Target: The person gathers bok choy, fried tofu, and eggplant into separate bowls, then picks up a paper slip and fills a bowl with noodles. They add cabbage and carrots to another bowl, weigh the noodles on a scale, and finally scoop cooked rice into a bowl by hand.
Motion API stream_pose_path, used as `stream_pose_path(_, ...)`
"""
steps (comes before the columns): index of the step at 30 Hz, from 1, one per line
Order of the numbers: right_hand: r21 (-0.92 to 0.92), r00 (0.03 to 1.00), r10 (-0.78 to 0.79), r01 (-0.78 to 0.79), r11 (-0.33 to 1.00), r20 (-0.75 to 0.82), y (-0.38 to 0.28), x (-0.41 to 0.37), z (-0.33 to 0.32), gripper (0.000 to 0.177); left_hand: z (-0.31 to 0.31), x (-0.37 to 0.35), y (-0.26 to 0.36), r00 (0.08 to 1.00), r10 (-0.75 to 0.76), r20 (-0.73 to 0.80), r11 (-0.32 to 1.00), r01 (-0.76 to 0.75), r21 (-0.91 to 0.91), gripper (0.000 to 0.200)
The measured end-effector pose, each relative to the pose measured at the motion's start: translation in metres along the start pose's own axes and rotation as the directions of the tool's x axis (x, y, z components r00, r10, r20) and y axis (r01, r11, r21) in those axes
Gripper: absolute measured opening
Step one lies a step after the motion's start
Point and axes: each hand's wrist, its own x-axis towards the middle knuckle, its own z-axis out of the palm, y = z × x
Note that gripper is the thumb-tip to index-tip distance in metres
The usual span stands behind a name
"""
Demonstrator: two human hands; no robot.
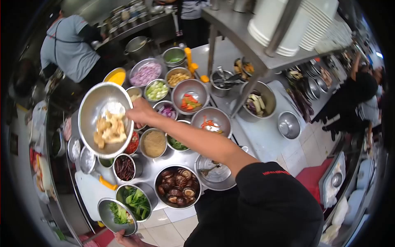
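My right hand [139, 112] grips the rim of a large metal bowl [88, 123], tilted, with pale golden fried pieces [110, 131] inside. At the lower left, my left hand [125, 238] holds the edge of a smaller metal bowl [108, 218] containing chopped greens [119, 213]. That bowl overlaps a pot of leafy greens [138, 201]. Near them stand a pot of dark mushrooms [178, 186], a pot of dried red chilies [124, 168] and a container of tan powder or paste [153, 143]. The large bowl hides part of the counter behind it.
Containers of chopped onion [146, 74] and yellow liquid [115, 76] stand farther back. A metal shelf [247, 37] with stacked white containers [284, 24] rises at the upper right. One person [74, 45] is at the upper left; another [349, 99] is at the right.
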Motion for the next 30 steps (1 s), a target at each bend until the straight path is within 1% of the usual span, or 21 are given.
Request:
stream_pose_path(1,0.014,1.0,-0.016,0.016,1.0,0.003,-0.008,-0.033,-0.019,0.017,0.017,-0.003,0.01,0.999,-0.028,-0.03,0.999,0.027,-0.042,0.026)
stream_pose_path(2,0.071,1.0,-0.01,0.009,0.997,0.014,-0.003,-0.054,-0.032,0.018,0.026,-0.001,0.014,0.999,-0.005,0.035,0.999,0.007,-0.045,0.026)
stream_pose_path(3,0.043,1.0,-0.03,0.031,0.999,-0.004,-0.006,-0.084,-0.048,0.021,0.037,-0.003,0.02,0.998,-0.01,0.062,0.999,0.013,-0.047,0.026)
stream_pose_path(5,0.058,0.999,0.032,-0.032,0.998,-0.001,-0.004,-0.137,-0.083,0.022,0.06,-0.012,0.027,0.982,0.165,-0.091,0.983,-0.171,-0.065,0.024)
stream_pose_path(7,0.093,0.996,0.083,-0.08,0.992,-0.028,0.012,-0.185,-0.113,0.021,0.057,-0.005,0.024,0.981,0.169,-0.092,0.985,-0.17,-0.002,0.017)
stream_pose_path(9,0.15,0.989,0.118,-0.104,0.983,-0.09,0.037,-0.23,-0.144,0.02,0.019,0.029,0.003,0.99,-0.027,0.136,0.998,0.02,0.054,0.029)
stream_pose_path(10,0.171,0.983,0.138,-0.116,0.978,-0.124,0.048,-0.253,-0.159,0.019,-0.002,0.045,-0.006,0.983,0.001,0.184,0.992,-0.024,0.127,0.032)
stream_pose_path(13,0.264,0.927,0.276,-0.207,0.942,-0.254,0.063,-0.328,-0.207,0.016,0.105,-0.063,0.014,0.957,0.027,0.29,0.999,-0.032,0.011,0.031)
stream_pose_path(14,0.318,0.905,0.314,-0.219,0.923,-0.288,0.068,-0.352,-0.223,0.014,0.122,-0.084,0.014,0.938,0.02,0.347,0.998,-0.042,0.056,0.045)
stream_pose_path(15,0.313,0.87,0.321,-0.207,0.927,-0.375,0.078,-0.374,-0.237,0.014,0.139,-0.1,0.008,0.92,0.017,0.392,0.999,-0.031,0.029,0.032)
stream_pose_path(16,0.307,0.828,0.325,-0.197,0.931,-0.457,0.087,-0.394,-0.252,0.014,0.155,-0.113,0.002,0.904,0.049,0.424,0.996,-0.075,0.044,0.031)
stream_pose_path(17,0.308,0.832,0.325,-0.197,0.931,-0.45,0.092,-0.414,-0.269,0.014,0.168,-0.133,-0.008,0.912,0.063,0.405,0.993,-0.099,0.069,0.03)
stream_pose_path(19,0.352,0.758,0.329,-0.14,0.925,-0.563,0.104,-0.456,-0.303,0.015,0.2,-0.168,-0.024,0.851,-0.033,0.525,0.998,-0.002,0.067,0.032)
stream_pose_path(20,0.363,0.759,0.342,-0.15,0.92,-0.554,0.112,-0.473,-0.319,0.015,0.211,-0.183,-0.034,0.835,-0.053,0.547,0.994,-0.009,0.11,0.032)
stream_pose_path(21,0.351,0.723,0.308,-0.097,0.932,-0.618,0.119,-0.489,-0.335,0.014,0.243,-0.225,-0.025,0.827,-0.146,0.543,0.987,0.088,0.133,0.032)
stream_pose_path(23,0.361,0.652,0.312,-0.062,0.931,-0.692,0.134,-0.523,-0.355,0.013,0.266,-0.253,-0.049,0.793,-0.137,0.593,0.99,0.084,0.115,0.031)
stream_pose_path(25,0.323,0.549,0.269,0.002,0.946,-0.791,0.143,-0.546,-0.374,0.012,0.286,-0.278,-0.068,0.744,-0.194,0.639,0.98,0.118,0.16,0.024)
stream_pose_path(26,0.318,0.521,0.256,0.033,0.947,-0.815,0.15,-0.557,-0.382,0.012,0.294,-0.294,-0.072,0.753,-0.254,0.607,0.966,0.165,0.199,0.026)
stream_pose_path(27,0.322,0.509,0.263,0.031,0.946,-0.82,0.154,-0.567,-0.388,0.012,0.3,-0.303,-0.08,0.728,-0.252,0.637,0.965,0.144,0.218,0.024)
stream_pose_path(29,0.34,0.454,0.269,0.082,0.937,-0.849,0.16,-0.582,-0.4,0.011,0.323,-0.348,-0.067,0.681,-0.35,0.643,0.934,0.203,0.293,0.023)
stream_pose_path(30,0.341,0.455,0.268,0.085,0.936,-0.849,0.164,-0.587,-0.405,0.011,0.328,-0.355,-0.069,0.682,-0.347,0.644,0.935,0.201,0.292,0.023)
